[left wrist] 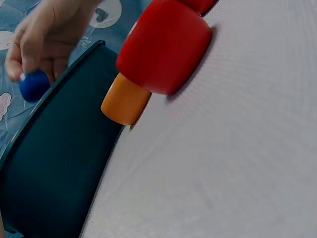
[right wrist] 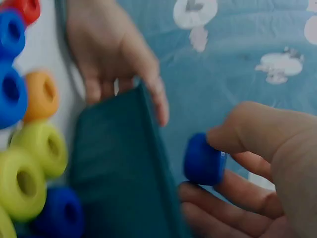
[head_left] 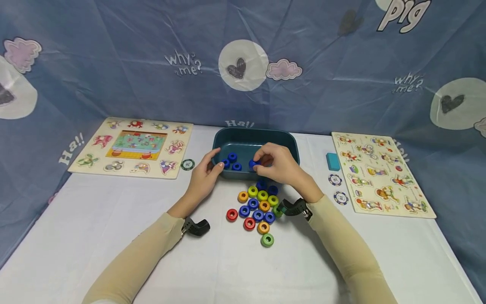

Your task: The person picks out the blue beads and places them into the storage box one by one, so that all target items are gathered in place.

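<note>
Thumb and fingers of my right hand (head_left: 279,162) pinch a blue ring bead (right wrist: 204,159) above the dark teal bin (head_left: 256,174), near its front wall. My left hand (head_left: 203,177) grips the bin's left front corner, one digit over the rim and other fingers outside the wall. Several blue ring beads (head_left: 236,166) lie inside the bin at its left end. In front of it, loose on the cloth, are more beads: yellow (head_left: 262,195), orange (head_left: 263,228), red (head_left: 249,223), blue (head_left: 258,215) and green (head_left: 267,240). My right wrist partly covers one green bead.
A wooden puzzle board (head_left: 178,169) lies at the left, with a dark chip (head_left: 187,164) beside it. Another puzzle board (head_left: 395,209) is at the right, next to a teal block (head_left: 333,161) and two chips (head_left: 341,198). Behind the white table hangs a blue patterned cloth (head_left: 152,97).
</note>
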The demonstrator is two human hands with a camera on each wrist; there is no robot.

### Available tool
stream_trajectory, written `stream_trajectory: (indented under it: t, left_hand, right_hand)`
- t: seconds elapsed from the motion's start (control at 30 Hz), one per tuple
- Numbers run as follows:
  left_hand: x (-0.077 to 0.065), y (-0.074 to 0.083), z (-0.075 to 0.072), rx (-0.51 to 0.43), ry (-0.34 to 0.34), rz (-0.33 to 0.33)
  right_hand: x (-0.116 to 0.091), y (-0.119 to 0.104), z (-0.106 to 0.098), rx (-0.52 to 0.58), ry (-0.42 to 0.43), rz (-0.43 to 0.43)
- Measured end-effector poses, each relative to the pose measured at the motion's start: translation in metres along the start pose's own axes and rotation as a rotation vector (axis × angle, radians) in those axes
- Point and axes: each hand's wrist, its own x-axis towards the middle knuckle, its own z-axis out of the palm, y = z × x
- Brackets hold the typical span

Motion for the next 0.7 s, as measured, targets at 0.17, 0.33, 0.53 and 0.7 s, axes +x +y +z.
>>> stream_trajectory:
  t: [0.17,0.33,0.53,0.7]
  left_hand:
    - [-0.003,0.015,-0.003,0.017,-0.009,-0.026]
    - [-0.010,0.039,-0.009,0.002,-0.033,-0.018]
    - [-0.010,0.040,-0.009,-0.013,-0.035,-0.029]
    - [-0.010,0.039,-0.008,-0.013,-0.035,-0.031]
  right_hand:
    - [0.009,0.015,0.005,-0.038,0.074,0.077]
    - [0.016,0.023,0.008,-0.071,0.042,0.161]
    - [0.018,0.028,0.010,-0.122,-0.056,0.268]
    - [0.019,0.030,0.011,-0.130,-0.120,0.324]
